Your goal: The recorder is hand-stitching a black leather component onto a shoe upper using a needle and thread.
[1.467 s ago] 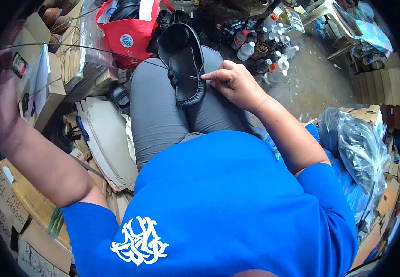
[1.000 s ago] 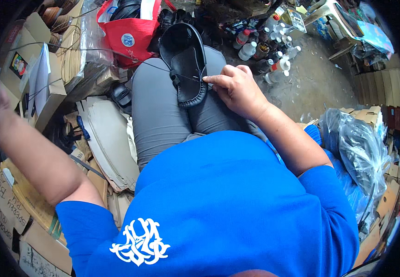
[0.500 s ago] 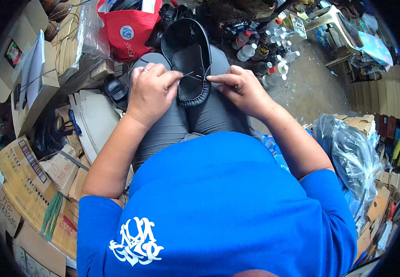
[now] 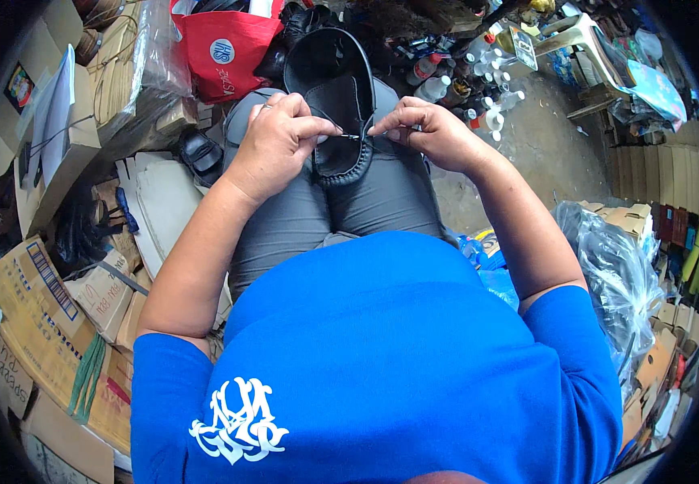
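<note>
— Where's the shoe?

— Black loafer, lying along the lap, toe pointing away toward the knees, heel end near the belly. Wedged in the dip between both thighs, likely so as not to roll.

— And the hands?

— Left hand closed, thumb and forefinger pinching a thin needle or thread over the stitched rim. Right hand likewise pinched shut on the other end, held taut between them.

— Around the legs?

— Red bag beyond the knees, cardboard boxes left, clear plastic bag right.
</note>
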Demonstrator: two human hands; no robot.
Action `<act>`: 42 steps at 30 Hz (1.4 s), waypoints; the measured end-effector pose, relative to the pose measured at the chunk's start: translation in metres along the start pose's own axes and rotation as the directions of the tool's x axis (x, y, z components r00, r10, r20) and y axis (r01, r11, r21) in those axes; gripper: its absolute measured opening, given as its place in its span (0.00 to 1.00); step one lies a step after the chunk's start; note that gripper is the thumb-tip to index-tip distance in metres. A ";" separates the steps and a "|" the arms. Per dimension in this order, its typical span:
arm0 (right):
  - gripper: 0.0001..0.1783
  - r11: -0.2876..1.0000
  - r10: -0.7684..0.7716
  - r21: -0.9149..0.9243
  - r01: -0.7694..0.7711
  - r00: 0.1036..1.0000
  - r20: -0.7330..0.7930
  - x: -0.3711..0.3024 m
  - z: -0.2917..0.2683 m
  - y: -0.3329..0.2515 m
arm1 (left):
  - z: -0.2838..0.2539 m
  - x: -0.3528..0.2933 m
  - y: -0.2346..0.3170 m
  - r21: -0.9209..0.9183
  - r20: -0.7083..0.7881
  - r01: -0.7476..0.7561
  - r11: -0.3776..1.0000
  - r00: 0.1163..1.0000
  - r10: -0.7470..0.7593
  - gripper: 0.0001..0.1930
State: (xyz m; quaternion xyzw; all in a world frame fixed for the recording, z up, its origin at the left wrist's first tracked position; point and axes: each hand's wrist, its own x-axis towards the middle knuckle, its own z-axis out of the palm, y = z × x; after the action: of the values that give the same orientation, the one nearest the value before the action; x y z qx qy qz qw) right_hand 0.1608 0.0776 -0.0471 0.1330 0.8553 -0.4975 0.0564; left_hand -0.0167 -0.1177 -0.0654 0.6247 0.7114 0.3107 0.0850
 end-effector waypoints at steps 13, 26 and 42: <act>0.16 0.990 -0.014 0.139 0.004 0.998 0.068 0.005 -0.003 0.018 | 0.003 0.005 0.002 -0.044 0.058 0.056 0.997 0.997 -0.054 0.10; 0.18 0.996 -0.068 -0.063 0.067 0.998 -0.014 -0.001 -0.002 -0.001 | 0.003 0.008 0.014 -0.011 -0.070 -0.073 0.997 0.995 0.072 0.06; 0.12 0.942 0.143 0.313 -0.121 0.988 -0.050 0.003 0.016 0.010 | 0.022 0.013 0.032 -0.315 0.075 0.412 0.855 0.909 -0.410 0.07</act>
State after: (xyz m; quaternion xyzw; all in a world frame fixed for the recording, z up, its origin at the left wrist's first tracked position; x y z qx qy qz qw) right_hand 0.1604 0.0693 -0.0639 0.2150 0.7576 -0.6152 0.0373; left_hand 0.0182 -0.0971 -0.0618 0.4367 0.7671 0.3962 0.2526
